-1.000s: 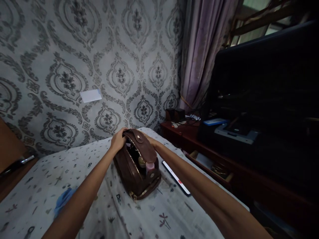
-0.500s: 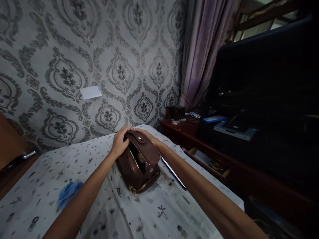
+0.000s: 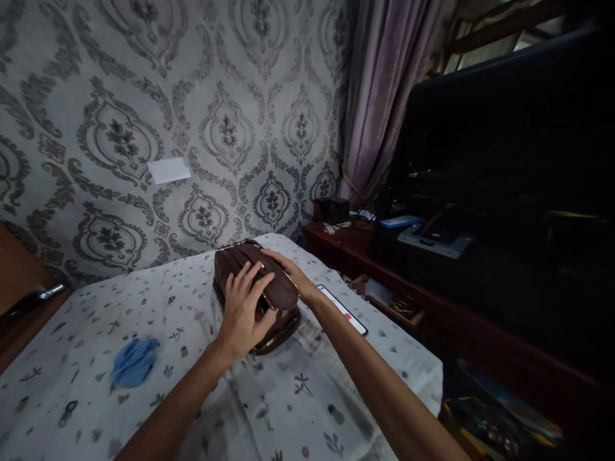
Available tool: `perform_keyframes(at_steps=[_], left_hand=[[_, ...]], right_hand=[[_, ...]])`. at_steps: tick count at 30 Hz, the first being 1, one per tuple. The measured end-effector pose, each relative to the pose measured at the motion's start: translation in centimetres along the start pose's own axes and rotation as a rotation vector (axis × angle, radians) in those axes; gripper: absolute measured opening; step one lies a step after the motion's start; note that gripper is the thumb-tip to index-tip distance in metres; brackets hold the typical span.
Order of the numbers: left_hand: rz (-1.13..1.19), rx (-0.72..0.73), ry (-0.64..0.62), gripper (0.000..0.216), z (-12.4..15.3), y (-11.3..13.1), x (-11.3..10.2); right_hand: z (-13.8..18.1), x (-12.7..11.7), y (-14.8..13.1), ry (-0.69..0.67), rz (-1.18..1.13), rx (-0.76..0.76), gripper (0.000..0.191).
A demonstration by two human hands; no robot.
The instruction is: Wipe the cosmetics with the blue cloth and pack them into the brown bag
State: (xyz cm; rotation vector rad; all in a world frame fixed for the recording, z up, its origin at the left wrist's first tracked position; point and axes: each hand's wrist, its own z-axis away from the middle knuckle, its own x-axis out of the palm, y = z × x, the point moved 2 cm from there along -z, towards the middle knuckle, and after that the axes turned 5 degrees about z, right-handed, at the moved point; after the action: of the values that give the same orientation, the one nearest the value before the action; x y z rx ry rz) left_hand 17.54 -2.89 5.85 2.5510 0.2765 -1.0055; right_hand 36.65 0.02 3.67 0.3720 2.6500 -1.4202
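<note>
A dark brown leather handbag (image 3: pixel 283 293) with gold zips rests on a patterned white cloth (image 3: pixel 192 397). Across its top lies my left hand (image 3: pixel 243 314), fingers spread and stretched out, the thumb near the gold-edged zip opening. My right hand (image 3: pixel 293 275) holds the bag's right side, its fingers reaching along the top edge; its thumb is hidden. A dark gap shows beneath the left palm, and what is inside cannot be made out. Just right of the bag lies a phone (image 3: pixel 343 310) with a lit screen, partly behind my right forearm.
A crumpled blue cloth (image 3: pixel 134 362) lies at the left. To the right stands a dark red desk (image 3: pixel 336 246) with an open drawer (image 3: pixel 408 310) and small dark speakers (image 3: pixel 331 209). A large black panel (image 3: pixel 490 153) rises beyond. The patterned wall (image 3: pixel 192 109) borders the far edge.
My left hand has moved from the bag's far left corner onto its top, fingers now spread. My right hand has slid nearer along the right side. The view has shifted slightly.
</note>
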Motion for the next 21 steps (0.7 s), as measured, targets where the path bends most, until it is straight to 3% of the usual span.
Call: perform_keyframes(at_steps=[5, 21], left_hand=[[-0.091, 0.041, 0.025, 0.054, 0.5, 0.5, 0.7], [-0.1, 0.045, 0.062, 0.057, 0.6, 0.1, 1.9]], right_hand=[[1.5, 0.6, -0.7, 0.08, 0.028, -0.004, 0.067], [4.6, 0.8, -1.7, 0.275, -0.138, 0.138, 0.049]])
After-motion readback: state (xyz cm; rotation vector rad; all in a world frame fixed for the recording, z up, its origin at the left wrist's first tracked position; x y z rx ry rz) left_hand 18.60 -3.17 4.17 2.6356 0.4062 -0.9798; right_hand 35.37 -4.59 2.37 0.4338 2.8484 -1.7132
